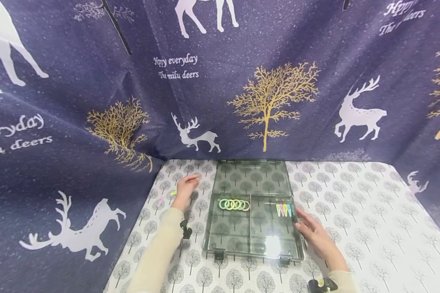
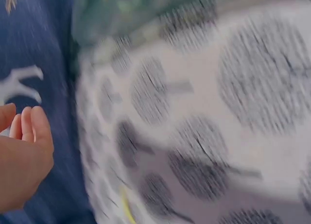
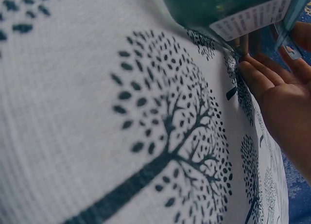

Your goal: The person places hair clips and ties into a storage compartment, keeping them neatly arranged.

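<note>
An open translucent dark-green plastic storage box (image 1: 229,236) lies on the cloth, its lid (image 1: 252,177) folded back toward the wall. Several pastel rings (image 1: 234,204) sit in a row in its back left compartment. Small snap hair clips (image 1: 284,210) in yellow, pink and blue stand side by side at the back right. My right hand (image 1: 318,239) holds the box's right side, thumb at the rim and fingers along the outer wall. Left of the box, my left hand (image 1: 186,189) hovers with loosely bent fingers; nothing shows between them in the left wrist view.
A yellow hair clip (image 1: 174,193) and a pink hair clip (image 1: 160,200) lie on the white tree-print cloth (image 1: 355,228), left of my left hand. A dark blue deer-print curtain (image 1: 212,97) hangs behind and to the left. Two latches (image 1: 219,255) stick out at the box's front.
</note>
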Demonstrator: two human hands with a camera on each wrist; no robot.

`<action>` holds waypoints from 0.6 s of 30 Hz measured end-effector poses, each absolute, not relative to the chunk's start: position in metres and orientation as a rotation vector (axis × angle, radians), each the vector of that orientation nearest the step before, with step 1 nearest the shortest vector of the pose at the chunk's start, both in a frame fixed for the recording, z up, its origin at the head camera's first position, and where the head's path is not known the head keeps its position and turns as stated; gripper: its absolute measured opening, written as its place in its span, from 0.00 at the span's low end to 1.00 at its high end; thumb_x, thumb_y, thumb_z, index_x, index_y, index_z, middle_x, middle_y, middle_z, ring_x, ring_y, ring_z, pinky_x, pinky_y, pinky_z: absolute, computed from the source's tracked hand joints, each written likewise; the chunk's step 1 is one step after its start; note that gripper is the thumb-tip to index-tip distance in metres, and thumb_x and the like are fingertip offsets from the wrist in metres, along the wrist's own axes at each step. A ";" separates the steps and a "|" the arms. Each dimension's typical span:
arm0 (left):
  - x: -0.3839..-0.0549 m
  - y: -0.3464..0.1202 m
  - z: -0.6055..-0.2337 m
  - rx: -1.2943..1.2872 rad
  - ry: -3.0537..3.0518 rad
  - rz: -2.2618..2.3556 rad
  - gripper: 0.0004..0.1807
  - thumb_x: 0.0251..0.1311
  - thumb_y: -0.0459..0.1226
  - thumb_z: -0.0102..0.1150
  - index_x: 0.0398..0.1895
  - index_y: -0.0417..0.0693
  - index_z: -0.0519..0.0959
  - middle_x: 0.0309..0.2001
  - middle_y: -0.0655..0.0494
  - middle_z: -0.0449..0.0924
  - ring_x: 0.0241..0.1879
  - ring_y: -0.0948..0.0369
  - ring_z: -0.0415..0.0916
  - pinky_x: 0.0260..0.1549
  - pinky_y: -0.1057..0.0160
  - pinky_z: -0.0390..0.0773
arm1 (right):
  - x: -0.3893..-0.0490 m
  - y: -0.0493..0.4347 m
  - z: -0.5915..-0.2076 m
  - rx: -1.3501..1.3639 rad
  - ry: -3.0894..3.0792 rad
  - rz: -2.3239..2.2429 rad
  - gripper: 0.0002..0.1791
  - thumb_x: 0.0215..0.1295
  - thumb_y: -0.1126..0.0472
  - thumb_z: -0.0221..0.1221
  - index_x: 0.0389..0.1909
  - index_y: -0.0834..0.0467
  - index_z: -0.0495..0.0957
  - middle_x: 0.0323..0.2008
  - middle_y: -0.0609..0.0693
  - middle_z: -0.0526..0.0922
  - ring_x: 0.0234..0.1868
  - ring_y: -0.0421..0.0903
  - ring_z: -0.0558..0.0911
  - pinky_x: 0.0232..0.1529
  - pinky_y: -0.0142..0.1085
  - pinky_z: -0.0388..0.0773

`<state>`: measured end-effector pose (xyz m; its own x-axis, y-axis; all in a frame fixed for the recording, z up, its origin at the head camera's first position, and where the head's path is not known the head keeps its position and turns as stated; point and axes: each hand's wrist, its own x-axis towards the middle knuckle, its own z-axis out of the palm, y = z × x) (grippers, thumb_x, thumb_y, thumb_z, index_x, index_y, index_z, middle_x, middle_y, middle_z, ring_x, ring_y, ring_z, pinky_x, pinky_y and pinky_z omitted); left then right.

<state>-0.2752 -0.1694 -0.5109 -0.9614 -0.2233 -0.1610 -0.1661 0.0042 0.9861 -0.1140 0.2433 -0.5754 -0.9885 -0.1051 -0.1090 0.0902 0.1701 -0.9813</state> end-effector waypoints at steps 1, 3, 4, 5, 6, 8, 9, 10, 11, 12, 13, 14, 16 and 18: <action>-0.275 -0.177 -0.514 0.462 -2.178 -2.127 0.18 0.61 0.24 0.54 0.55 0.30 0.74 0.56 0.33 0.74 0.56 0.43 0.73 0.59 0.55 0.76 | -0.114 0.243 -0.575 -0.023 2.279 -1.933 0.34 0.71 0.61 0.53 0.74 0.57 0.51 0.73 0.64 0.50 0.67 0.69 0.60 0.65 0.61 0.63; -0.276 -0.191 -0.520 0.547 -2.118 -2.103 0.18 0.61 0.24 0.54 0.55 0.29 0.74 0.58 0.33 0.73 0.55 0.43 0.73 0.59 0.54 0.76 | -0.114 0.244 -0.575 -0.032 2.285 -1.921 0.34 0.71 0.60 0.52 0.75 0.57 0.51 0.73 0.64 0.49 0.68 0.69 0.59 0.65 0.62 0.63; -0.275 -0.197 -0.523 0.590 -2.097 -2.090 0.18 0.62 0.24 0.54 0.55 0.29 0.73 0.58 0.32 0.72 0.55 0.43 0.73 0.59 0.54 0.76 | -0.114 0.244 -0.575 -0.032 2.288 -1.913 0.34 0.72 0.60 0.52 0.75 0.56 0.50 0.73 0.64 0.49 0.68 0.69 0.58 0.64 0.62 0.62; -0.274 -0.203 -0.526 0.629 -2.084 -2.073 0.18 0.62 0.25 0.54 0.56 0.29 0.73 0.59 0.33 0.71 0.55 0.43 0.73 0.59 0.53 0.76 | -0.114 0.244 -0.575 -0.031 2.294 -1.903 0.34 0.72 0.60 0.52 0.75 0.56 0.50 0.74 0.64 0.49 0.68 0.69 0.58 0.65 0.63 0.61; -0.273 -0.208 -0.528 0.673 -2.072 -2.059 0.19 0.63 0.25 0.54 0.57 0.29 0.73 0.61 0.34 0.70 0.55 0.45 0.72 0.59 0.53 0.76 | -0.114 0.245 -0.575 -0.031 2.296 -1.893 0.34 0.72 0.59 0.51 0.75 0.56 0.50 0.74 0.64 0.48 0.68 0.69 0.57 0.65 0.63 0.61; -0.270 -0.217 -0.532 0.752 -2.031 -2.058 0.20 0.64 0.26 0.53 0.58 0.28 0.71 0.65 0.36 0.66 0.56 0.47 0.71 0.59 0.55 0.76 | -0.114 0.245 -0.574 -0.013 2.319 -1.862 0.34 0.72 0.57 0.52 0.75 0.54 0.50 0.74 0.63 0.48 0.69 0.68 0.57 0.65 0.63 0.60; -0.268 -0.221 -0.533 0.791 -2.027 -2.044 0.20 0.64 0.26 0.52 0.59 0.27 0.71 0.66 0.36 0.64 0.55 0.48 0.71 0.57 0.56 0.76 | -0.114 0.245 -0.574 -0.004 2.332 -1.848 0.35 0.72 0.57 0.52 0.75 0.54 0.51 0.74 0.62 0.48 0.69 0.68 0.57 0.65 0.62 0.60; -0.267 -0.224 -0.534 0.833 -2.021 -2.027 0.19 0.64 0.26 0.52 0.58 0.27 0.71 0.66 0.36 0.64 0.55 0.50 0.71 0.56 0.57 0.77 | -0.114 0.245 -0.573 0.004 2.339 -1.836 0.35 0.71 0.56 0.52 0.75 0.53 0.51 0.74 0.62 0.48 0.69 0.68 0.57 0.65 0.62 0.60; -0.266 -0.227 -0.536 0.869 -2.012 -2.003 0.19 0.64 0.26 0.53 0.57 0.27 0.72 0.65 0.36 0.65 0.52 0.51 0.73 0.53 0.59 0.79 | -0.115 0.244 -0.573 0.006 2.343 -1.831 0.35 0.71 0.55 0.53 0.75 0.53 0.51 0.74 0.61 0.48 0.69 0.68 0.57 0.65 0.62 0.59; -0.267 -0.229 -0.538 0.909 -2.004 -1.974 0.18 0.62 0.25 0.54 0.55 0.26 0.73 0.63 0.35 0.69 0.50 0.52 0.75 0.50 0.60 0.81 | -0.115 0.244 -0.573 0.010 2.342 -1.829 0.35 0.71 0.55 0.53 0.75 0.53 0.50 0.74 0.61 0.48 0.69 0.68 0.57 0.66 0.62 0.59; -0.269 -0.232 -0.542 0.926 -2.003 -1.941 0.16 0.61 0.25 0.55 0.52 0.25 0.75 0.59 0.34 0.72 0.45 0.53 0.78 0.45 0.62 0.83 | -0.115 0.244 -0.573 0.018 2.340 -1.832 0.35 0.71 0.55 0.53 0.75 0.53 0.51 0.74 0.61 0.49 0.69 0.68 0.57 0.65 0.62 0.60; -0.273 -0.237 -0.549 0.940 -2.022 -1.902 0.15 0.59 0.25 0.58 0.49 0.26 0.77 0.53 0.34 0.77 0.39 0.55 0.79 0.40 0.62 0.84 | -0.115 0.244 -0.573 0.022 2.338 -1.833 0.36 0.71 0.55 0.53 0.75 0.53 0.50 0.74 0.62 0.48 0.69 0.68 0.57 0.65 0.61 0.60; -0.285 -0.250 -0.570 0.898 -2.002 -1.916 0.10 0.55 0.25 0.62 0.41 0.29 0.82 0.41 0.38 0.83 0.28 0.57 0.80 0.28 0.67 0.84 | -0.116 0.245 -0.573 0.019 2.322 -1.850 0.36 0.71 0.56 0.53 0.75 0.54 0.50 0.74 0.63 0.48 0.68 0.69 0.58 0.65 0.62 0.61; -0.306 -0.270 -0.607 0.870 -2.022 -1.908 0.07 0.50 0.26 0.67 0.34 0.34 0.85 0.32 0.42 0.85 0.20 0.58 0.76 0.19 0.66 0.80 | -0.117 0.245 -0.573 0.015 2.309 -1.867 0.35 0.72 0.57 0.53 0.75 0.54 0.50 0.74 0.64 0.47 0.68 0.69 0.57 0.65 0.62 0.61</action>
